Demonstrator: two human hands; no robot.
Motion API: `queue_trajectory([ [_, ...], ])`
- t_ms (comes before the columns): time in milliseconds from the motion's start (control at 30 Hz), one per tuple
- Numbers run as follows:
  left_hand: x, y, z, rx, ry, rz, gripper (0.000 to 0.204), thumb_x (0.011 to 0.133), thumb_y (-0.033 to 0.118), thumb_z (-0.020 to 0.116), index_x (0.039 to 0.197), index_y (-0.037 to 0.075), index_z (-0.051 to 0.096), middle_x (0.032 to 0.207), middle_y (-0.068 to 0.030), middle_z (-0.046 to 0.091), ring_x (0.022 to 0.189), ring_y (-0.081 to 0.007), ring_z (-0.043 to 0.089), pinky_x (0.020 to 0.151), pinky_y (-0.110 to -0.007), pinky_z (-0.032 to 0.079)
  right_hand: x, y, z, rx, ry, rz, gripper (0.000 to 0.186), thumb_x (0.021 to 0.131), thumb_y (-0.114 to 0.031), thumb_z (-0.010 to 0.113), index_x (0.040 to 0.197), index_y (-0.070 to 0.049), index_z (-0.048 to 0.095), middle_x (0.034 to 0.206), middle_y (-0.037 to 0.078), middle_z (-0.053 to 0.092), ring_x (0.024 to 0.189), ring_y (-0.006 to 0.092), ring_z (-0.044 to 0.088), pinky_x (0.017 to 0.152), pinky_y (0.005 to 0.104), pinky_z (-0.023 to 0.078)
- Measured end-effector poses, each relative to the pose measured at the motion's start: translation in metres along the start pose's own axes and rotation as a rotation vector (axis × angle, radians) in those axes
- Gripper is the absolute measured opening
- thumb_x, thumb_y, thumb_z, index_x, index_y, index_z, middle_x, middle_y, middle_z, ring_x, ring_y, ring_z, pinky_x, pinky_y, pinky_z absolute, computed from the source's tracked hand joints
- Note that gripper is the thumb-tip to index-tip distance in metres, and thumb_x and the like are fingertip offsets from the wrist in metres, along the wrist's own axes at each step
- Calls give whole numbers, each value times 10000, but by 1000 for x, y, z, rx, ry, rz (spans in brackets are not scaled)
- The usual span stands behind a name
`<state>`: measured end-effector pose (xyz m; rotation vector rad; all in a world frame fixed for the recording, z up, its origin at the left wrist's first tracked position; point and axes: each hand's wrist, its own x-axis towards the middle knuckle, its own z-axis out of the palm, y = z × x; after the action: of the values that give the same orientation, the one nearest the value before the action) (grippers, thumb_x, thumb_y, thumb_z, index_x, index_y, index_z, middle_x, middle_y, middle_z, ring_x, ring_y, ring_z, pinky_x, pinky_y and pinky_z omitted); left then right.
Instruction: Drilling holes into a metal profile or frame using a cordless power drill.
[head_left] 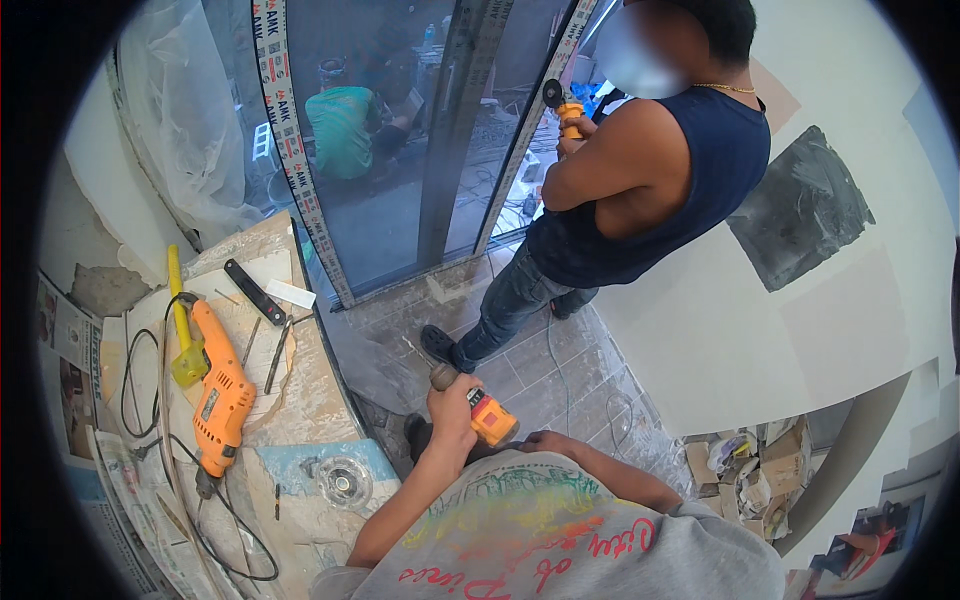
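In front of my body, my left hand (452, 412) is wrapped round a cordless drill (492, 418) with a yellow and red rear end. Its dark chuck (442, 376) carries a thin bit tilted up and left, over the floor. My right hand (545, 441) rests low against my waist, close to the drill's lower end; its fingers are mostly hidden. On the worktable (310, 410) to my left lies an orange corded drill (222, 400), its black cord looped around it. Beside it are a yellow long-handled tool (182, 325), a black slim tool (255, 291) and loose drill bits (277, 360).
A person in a dark blue sleeveless top (660, 190) stands ahead, holding a yellow angle grinder (570, 115). Behind the glass door (370, 220) crouches another person in green (340, 130). A cable (556, 360) trails over the tiled floor. Cardboard debris (780, 465) lies right.
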<state>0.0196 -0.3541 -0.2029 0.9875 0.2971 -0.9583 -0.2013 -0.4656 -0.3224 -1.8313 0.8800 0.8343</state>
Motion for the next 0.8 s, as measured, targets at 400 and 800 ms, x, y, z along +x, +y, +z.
queue_trajectory([
  [400, 1, -1, 0, 8, 8, -6, 93, 722, 32, 620, 777, 22, 546, 674, -74, 570, 543, -177, 580, 515, -321, 502, -2, -1, -1, -7, -11, -23, 585, 889, -503, 507, 1198, -18, 612, 1221, 222, 595, 1165, 353, 544, 988, 389, 420],
  [800, 2, -3, -2, 7, 19, 10, 104, 733, 58, 617, 789, -1, 552, 684, -116, 598, 559, -214, 609, 526, -348, 526, -6, -7, -1, -14, 6, 2, 592, 888, -507, 502, 1195, -13, 612, 1228, 229, 586, 1164, 365, 540, 992, 394, 418],
])
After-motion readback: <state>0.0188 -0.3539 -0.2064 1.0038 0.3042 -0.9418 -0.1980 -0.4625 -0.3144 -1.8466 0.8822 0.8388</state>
